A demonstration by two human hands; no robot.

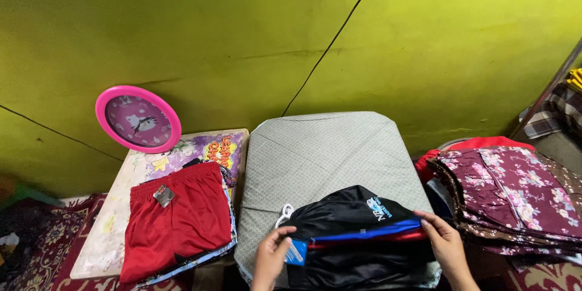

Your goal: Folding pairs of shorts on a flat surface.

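Hands are working at the near end of a grey padded board. The left hand is pinching a blue tag on black shorts, fingers closed on it. The right hand is gripping the shorts' right edge, fingers curled over the fabric. Red shorts are lying on a low table to the left, below a pink clock; floral cloths are sitting stacked to the right.

One pink wall clock is leaning against the green wall, one red pair of shorts is topping a stack, one black sports garment is lying under two hands, left hand and right hand.
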